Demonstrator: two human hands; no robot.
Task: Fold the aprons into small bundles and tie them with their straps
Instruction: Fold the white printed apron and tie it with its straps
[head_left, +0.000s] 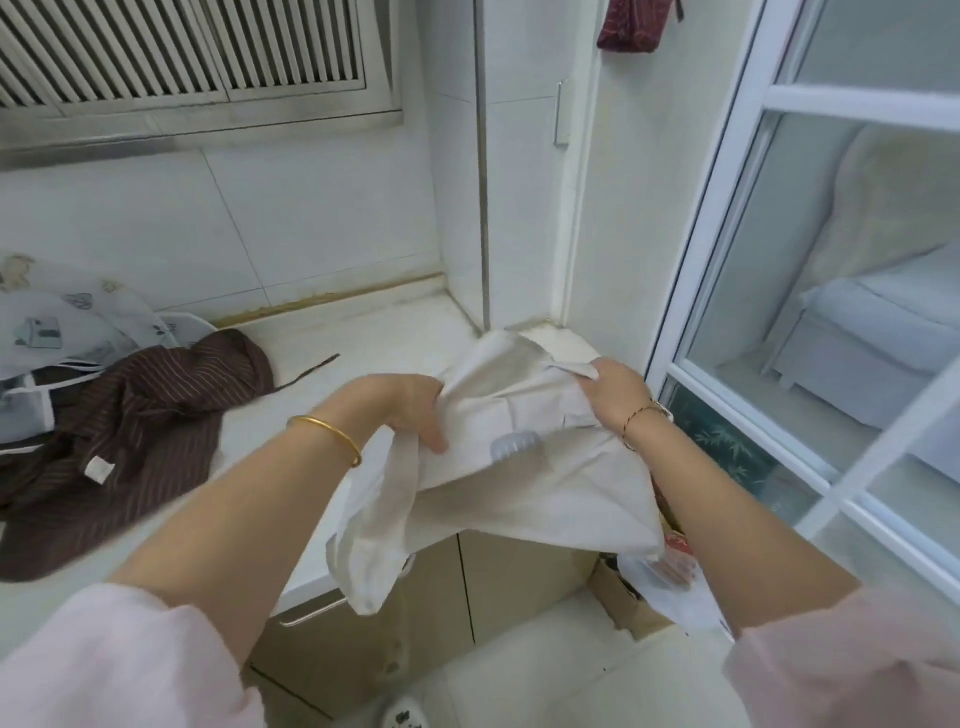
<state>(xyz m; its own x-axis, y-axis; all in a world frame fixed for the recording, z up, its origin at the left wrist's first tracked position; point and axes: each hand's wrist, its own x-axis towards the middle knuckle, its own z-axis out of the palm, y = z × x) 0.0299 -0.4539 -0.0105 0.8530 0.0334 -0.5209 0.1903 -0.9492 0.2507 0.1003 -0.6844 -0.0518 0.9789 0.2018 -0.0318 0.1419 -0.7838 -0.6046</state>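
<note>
A beige apron (524, 467) lies partly on the right end of the white counter (332, 338) and hangs over its front edge. My left hand (410, 415) grips a bunch of its cloth on the left side. My right hand (618, 400) pinches its upper right part, near a pale strap end. A brown striped apron (130, 431) lies crumpled on the counter at the left, one thin strap trailing right. A white printed apron (57, 322) lies behind it at the far left.
A tiled wall and a louvred vent stand behind the counter. A white-framed glass door (779, 260) closes off the right side. Under the counter are beige cabinet doors (467, 597). A cardboard box with bags (639, 592) sits on the floor.
</note>
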